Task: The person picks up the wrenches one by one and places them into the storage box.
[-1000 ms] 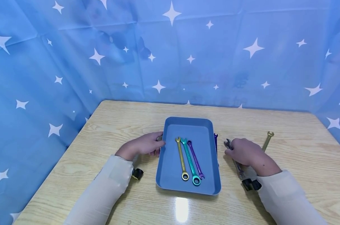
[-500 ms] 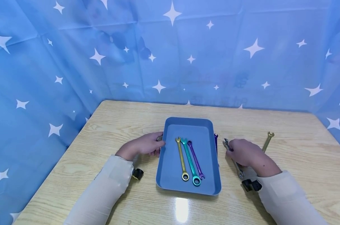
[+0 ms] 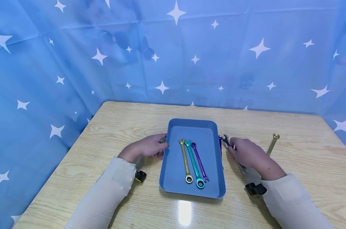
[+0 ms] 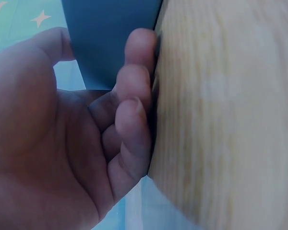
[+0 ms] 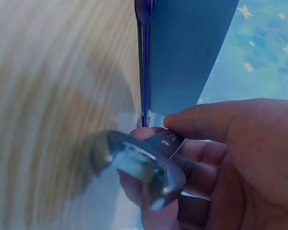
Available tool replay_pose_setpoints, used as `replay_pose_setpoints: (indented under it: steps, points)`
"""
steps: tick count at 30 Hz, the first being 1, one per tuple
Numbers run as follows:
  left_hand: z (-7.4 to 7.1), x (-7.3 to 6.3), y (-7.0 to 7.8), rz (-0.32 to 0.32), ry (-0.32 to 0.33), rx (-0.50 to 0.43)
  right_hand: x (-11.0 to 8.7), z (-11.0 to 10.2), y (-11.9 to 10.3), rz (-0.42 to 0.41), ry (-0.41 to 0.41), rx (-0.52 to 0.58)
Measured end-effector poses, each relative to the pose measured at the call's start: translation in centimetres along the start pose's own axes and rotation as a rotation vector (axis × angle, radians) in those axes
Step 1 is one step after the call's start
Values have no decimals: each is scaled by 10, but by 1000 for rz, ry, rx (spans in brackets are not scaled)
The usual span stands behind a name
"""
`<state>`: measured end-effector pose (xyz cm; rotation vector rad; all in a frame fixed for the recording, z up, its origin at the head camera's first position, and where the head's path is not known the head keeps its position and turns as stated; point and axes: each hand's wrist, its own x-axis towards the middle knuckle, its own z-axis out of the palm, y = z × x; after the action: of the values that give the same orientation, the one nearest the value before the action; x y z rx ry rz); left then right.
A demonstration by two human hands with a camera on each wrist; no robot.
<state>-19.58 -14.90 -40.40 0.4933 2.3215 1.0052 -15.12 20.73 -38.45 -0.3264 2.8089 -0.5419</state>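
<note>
My left hand (image 3: 150, 147) holds the left wall of a blue tray (image 3: 190, 122). Its thumb lies at the rim and its curled fingers (image 4: 137, 81) press the outer wall, low by the table. Inside the tray lie a gold wrench (image 3: 185, 160), a green wrench (image 3: 194, 162) and a purple wrench (image 3: 200, 162), side by side. Right of the tray, my right hand (image 3: 247, 153) grips a silver wrench (image 3: 226, 140) by the shaft, its open end pointing toward the tray. The other end of this wrench (image 5: 175, 184) looms close in the right wrist view.
Another purple wrench (image 3: 220, 143) lies along the tray's right outer wall, partly hidden by it. Beyond my right wrist lies a second gold wrench (image 3: 273, 144), its lower part covered. A wooden table (image 3: 127, 117) bears everything, with a starry blue cloth (image 3: 233, 63) behind.
My right hand has shifted slightly left with the silver wrench, whose open end now reaches closer to the tray's right wall. The left hand and the tray stay in place.
</note>
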Motion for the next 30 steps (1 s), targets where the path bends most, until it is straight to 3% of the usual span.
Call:
replay_pose_setpoints:
  steps: [9,30]
  points:
    - [0,1,-1,-1,2,-10,0,0,0,-52,20,84]
    - [1,0,0,-10,18,-13,1,2,-2,-25,7,110]
